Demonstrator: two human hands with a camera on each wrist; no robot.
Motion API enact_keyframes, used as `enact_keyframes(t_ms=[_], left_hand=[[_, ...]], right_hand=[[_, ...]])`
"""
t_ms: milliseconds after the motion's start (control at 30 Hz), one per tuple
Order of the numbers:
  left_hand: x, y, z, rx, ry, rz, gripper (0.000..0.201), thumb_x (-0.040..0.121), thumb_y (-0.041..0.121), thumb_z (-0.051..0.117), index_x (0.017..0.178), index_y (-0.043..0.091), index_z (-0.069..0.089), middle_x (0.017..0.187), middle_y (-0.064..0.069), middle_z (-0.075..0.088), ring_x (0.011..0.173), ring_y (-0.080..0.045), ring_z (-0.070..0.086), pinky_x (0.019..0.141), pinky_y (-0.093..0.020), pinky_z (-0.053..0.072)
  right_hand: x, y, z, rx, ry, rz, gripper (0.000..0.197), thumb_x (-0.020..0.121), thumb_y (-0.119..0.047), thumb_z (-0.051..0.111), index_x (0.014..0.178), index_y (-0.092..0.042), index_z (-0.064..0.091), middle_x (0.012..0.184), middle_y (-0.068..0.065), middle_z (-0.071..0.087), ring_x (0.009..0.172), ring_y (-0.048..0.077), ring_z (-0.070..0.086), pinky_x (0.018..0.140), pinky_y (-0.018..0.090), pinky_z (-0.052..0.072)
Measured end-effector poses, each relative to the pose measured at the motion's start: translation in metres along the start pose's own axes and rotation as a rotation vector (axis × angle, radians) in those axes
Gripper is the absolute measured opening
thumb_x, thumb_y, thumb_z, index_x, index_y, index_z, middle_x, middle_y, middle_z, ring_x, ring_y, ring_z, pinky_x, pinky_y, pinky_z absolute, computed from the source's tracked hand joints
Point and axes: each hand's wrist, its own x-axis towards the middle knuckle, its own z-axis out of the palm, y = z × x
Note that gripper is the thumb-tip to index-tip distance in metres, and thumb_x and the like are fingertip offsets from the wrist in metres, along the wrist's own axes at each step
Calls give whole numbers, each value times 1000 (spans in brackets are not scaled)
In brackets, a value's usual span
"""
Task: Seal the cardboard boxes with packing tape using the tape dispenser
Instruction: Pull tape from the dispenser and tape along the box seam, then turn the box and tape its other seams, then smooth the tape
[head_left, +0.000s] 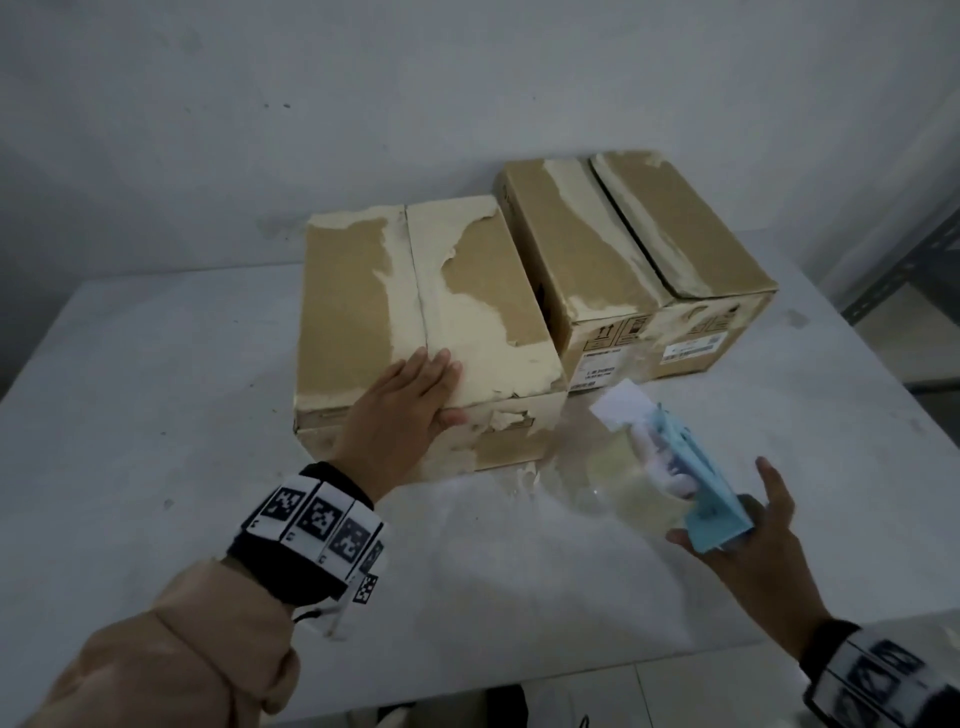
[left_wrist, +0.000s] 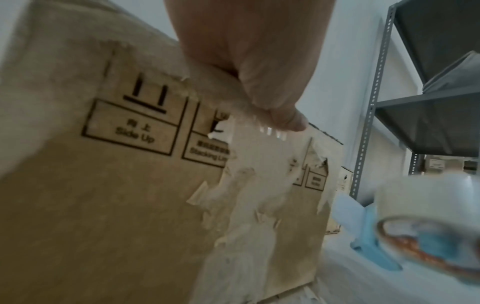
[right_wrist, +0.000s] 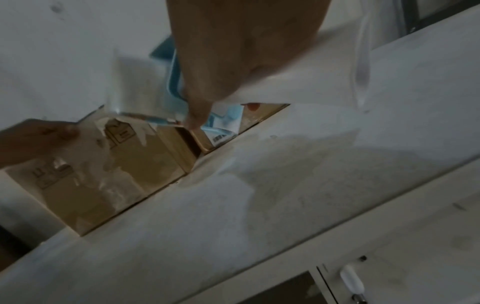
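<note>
From your head view, your left hand (head_left: 410, 410) lies flat on the near box (head_left: 415, 332), fingers straight and together across the top seam at its near edge, thumb hooked down over the front face. That box sits around the middle of the table (head_left: 156, 415), its top and front scarred with pale torn patches. A second box (head_left: 639, 260) stands just beside it toward the far right corner, its top flaps parted along a dark gap and printed labels on its front face. Your right hand (head_left: 748, 540) is over the right side of the table, holding the light blue tape dispenser (head_left: 696, 488) by its lower end; the forefinger stands out straight, and you cannot tell how the other fingers lie behind the body. The clear tape roll (head_left: 623, 478) faces the boxes, and a loose white tab of tape (head_left: 621, 405) sticks up near the near box's front right corner. From your left wrist, the thumb (left_wrist: 291, 119) presses on the box front beside a "Side Up" marking (left_wrist: 135, 131); the dispenser and its roll (left_wrist: 426, 216) show blurred at the right, with grey metal shelving (left_wrist: 374, 102) behind. From your right wrist the view is smeared: one finger (right_wrist: 197, 111) lies along the dispenser's blue frame (right_wrist: 174, 82), the boxes sit beyond on the tabletop, and a cabinet handle (right_wrist: 350, 279) shows below the table edge.
</note>
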Motion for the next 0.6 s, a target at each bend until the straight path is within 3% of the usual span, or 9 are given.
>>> enact_keyframes(t_ms=[100,167,200,267,333,467,500,567,600], left_hand=[[-2,-3,3,-14,28,48,69,97,43,13,110,-1,65,110,-18,68,101,-33,66,76,-44,56],[-5,-4,0,-53,28,66,67,97,42,14,110,-2,63,110,-19,68,101,-35,65,76,-44,56],[-6,-5,-2,-71,25,79,66,97,42,15,110,-1,63,110,-18,68,101,-35,65,79,-41,55],[-10,-6,-6,-88,33,121,62,97,41,18,110,1,63,109,-17,69,101,-34,65,90,-35,48],[-15,-9,-8,-117,52,152,56,97,41,22,112,4,61,110,-15,69,102,-32,65,91,-32,47],[-31,-11,-13,-310,71,93,59,92,48,32,108,4,67,111,-12,68,108,-28,61,104,-17,33],[-34,-11,-17,-357,95,68,62,89,53,34,106,5,69,110,-10,69,108,-24,62,101,-15,36],[-37,-12,-25,-393,161,24,66,87,59,35,99,5,71,101,-8,73,95,-17,68,81,-16,50],[-36,-13,-30,-394,194,11,66,88,58,34,96,5,72,97,-7,74,86,-15,71,72,-16,51]], right_hand=[[18,14,14,-115,-68,22,79,67,-30,79,129,-7,34,100,8,59,84,24,61,71,36,54],[28,19,26,-182,-104,-15,66,73,-38,71,125,-9,42,105,9,59,90,23,59,76,36,53],[31,22,32,-227,-118,-17,65,74,-37,71,125,-9,42,104,11,60,90,25,59,75,34,52],[35,22,39,-296,-125,-7,68,72,-22,77,127,-5,42,104,18,59,90,31,56,74,37,49],[37,17,42,-328,-146,-7,71,68,-13,79,128,-3,42,107,23,56,92,33,52,74,39,47],[32,10,29,-350,-217,-82,75,66,-24,75,129,-8,38,111,23,54,92,37,53,75,41,42],[30,7,24,-382,-216,-111,71,66,-30,67,127,-12,36,112,23,55,93,38,54,76,44,43],[33,-4,15,-425,-134,-157,59,67,-35,48,121,-14,37,117,24,55,98,41,55,79,50,44],[38,-13,12,-412,-71,-172,55,70,-36,42,119,-12,40,119,24,54,102,41,54,81,51,43]])
